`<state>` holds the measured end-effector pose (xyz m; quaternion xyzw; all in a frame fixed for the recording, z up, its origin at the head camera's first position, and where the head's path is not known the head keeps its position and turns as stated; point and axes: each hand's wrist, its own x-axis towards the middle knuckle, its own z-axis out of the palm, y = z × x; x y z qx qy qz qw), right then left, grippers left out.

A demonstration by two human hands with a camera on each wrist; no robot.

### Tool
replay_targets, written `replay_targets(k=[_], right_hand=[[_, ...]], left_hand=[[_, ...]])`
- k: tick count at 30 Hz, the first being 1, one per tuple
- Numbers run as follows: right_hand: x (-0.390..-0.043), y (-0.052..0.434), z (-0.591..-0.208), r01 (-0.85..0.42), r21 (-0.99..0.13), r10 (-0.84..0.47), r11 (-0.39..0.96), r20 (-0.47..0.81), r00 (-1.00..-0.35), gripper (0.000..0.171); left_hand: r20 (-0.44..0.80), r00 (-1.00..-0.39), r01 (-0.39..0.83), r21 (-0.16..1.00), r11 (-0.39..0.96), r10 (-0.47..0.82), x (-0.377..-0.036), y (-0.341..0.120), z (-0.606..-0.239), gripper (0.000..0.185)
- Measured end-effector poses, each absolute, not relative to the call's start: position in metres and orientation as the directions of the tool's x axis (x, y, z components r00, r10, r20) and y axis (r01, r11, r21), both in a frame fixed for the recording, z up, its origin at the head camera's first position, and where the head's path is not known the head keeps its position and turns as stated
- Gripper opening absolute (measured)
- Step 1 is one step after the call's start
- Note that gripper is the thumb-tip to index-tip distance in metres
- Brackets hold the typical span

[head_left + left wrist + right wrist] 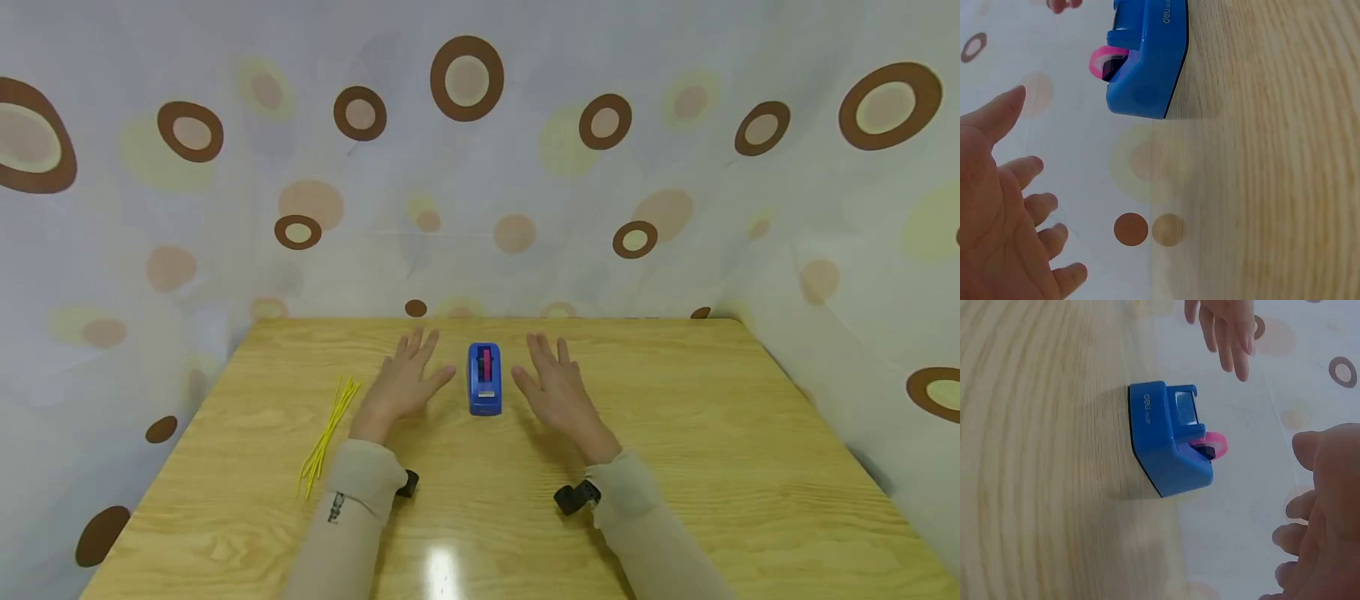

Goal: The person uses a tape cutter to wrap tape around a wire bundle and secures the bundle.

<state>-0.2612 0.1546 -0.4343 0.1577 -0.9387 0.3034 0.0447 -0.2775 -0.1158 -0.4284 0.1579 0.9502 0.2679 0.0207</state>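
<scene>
A blue tape dispenser [485,403] stands on the table between the two hands, a pink tape roll [487,365] set in its top. To its left is my left hand [401,385], fingers spread and holding nothing. My right hand [557,390] mirrors it on the other side, also spread and empty. Both wrist views show a gap between the fingers and the dispenser [1150,69]. In the right wrist view the dispenser [1157,431] shows its side, with the roll sticking up from it.
A loose bundle of thin yellow sticks [326,437] lies on the wooden table [720,467], just left of the left forearm. Behind the table's far edge hangs a pale curtain [480,183] with brown rings and dots. Each wrist wears a black strap device [576,497].
</scene>
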Motion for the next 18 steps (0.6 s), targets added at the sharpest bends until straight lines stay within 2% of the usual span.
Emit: replay_targets(k=[4, 7, 13, 18], right_hand=[[-0.256, 0.149, -0.435, -0.267, -0.722, -0.255, 0.639, 0.129, -0.958, 0.068], [-0.253, 0.144, -0.434, -0.227, -0.792, -0.228, 0.566, 0.114, -0.967, 0.063], [-0.251, 0.136, -0.435, -0.196, -0.856, -0.179, 0.479, 0.124, -0.976, 0.049], [-0.254, 0.13, -0.44, -0.159, -0.87, -0.118, 0.467, 0.116, -0.986, 0.04]], left_hand=[[0.069, -0.931, 0.321, 0.627, 0.71, 0.36, -0.282, -0.117, -0.432, 0.079], [0.1, -0.924, 0.336, 0.673, 0.658, 0.37, -0.285, -0.118, -0.434, 0.079], [0.133, -0.923, 0.341, 0.719, 0.606, 0.362, -0.292, -0.114, -0.436, 0.077], [0.13, -0.924, 0.327, 0.757, 0.565, 0.361, -0.297, -0.109, -0.44, 0.075]])
